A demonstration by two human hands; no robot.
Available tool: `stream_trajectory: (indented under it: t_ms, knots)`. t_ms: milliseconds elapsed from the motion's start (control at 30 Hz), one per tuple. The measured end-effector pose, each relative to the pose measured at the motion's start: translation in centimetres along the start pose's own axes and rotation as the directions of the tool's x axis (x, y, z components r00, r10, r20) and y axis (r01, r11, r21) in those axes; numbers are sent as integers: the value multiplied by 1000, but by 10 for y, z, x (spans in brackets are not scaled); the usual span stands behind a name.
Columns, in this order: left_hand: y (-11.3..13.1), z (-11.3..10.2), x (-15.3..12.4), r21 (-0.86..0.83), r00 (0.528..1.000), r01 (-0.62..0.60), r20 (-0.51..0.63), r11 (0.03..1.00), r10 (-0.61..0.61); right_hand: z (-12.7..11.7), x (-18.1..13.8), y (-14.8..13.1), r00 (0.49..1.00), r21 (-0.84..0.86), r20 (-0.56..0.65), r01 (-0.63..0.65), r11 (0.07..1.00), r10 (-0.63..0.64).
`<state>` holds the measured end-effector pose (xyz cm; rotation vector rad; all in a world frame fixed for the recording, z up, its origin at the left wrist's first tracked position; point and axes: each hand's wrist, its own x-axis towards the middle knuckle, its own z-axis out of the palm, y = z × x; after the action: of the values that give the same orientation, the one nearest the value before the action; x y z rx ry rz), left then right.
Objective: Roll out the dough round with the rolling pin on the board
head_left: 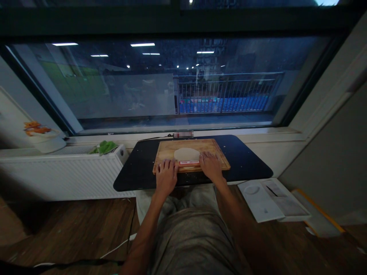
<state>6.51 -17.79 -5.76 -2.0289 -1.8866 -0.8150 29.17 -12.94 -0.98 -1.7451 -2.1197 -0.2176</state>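
Dough (187, 153) lies flat on the cutting board (169, 147), rolling pin (189, 163) toward the table's (248, 160) near edge. Your left hand (167, 173) and right hand (211, 165) cover its ends, grip closure unclear; uneven pressing could thin one side.

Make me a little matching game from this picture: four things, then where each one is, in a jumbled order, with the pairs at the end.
Things
1. Dough
2. Board
3. Green item
4. Railing

Places
A. On the white radiator
B. Seen through the window
C. Directly on the wooden board
D. Directly on the black table

Pairs: 1-C, 2-D, 3-A, 4-B
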Motion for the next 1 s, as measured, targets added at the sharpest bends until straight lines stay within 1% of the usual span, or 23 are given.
stream_trajectory:
  t_ms: [200, 300, 367, 533, 633, 700, 900, 1000]
  knots:
    - [-5, -3, -2, -8, 999, -30, 18, 1000, 30, -4, -23, -2, 1000, 26, -13, -18, 999, 19]
    - [-5, -3, -2, -3, 999, -33, 21, 999, 33, -6, -23, -3, 1000, 21, -7, -21, 1000, 21]
    - [-3, -4, -1, 10, 999, -23, 34, 1000, 23, -7, -15, -3, 1000, 3, 1, -21, 1000, 21]
    - [0, -4, 1, 60, 998, -7, 70, 998, 3, -7, 20, -6, 998, -23, 59, -21, 1000, 22]
    - [0, -3, 2, 77, 998, -4, 66, 997, -1, -3, 30, -6, 997, -21, 63, -39, 999, 40]
    - [0, -3, 2, 76, 998, -4, 57, 997, 0, 0, 26, -5, 999, -12, 37, -33, 999, 34]
    - [1, -6, 3, 30, 998, -13, 54, 999, 11, 10, -12, 1, 994, 49, -107, 9, 999, -4]
    - [0, -5, 4, 1, 999, -5, 53, 1000, 5, 14, -22, 4, 987, 79, -156, 50, 996, -37]
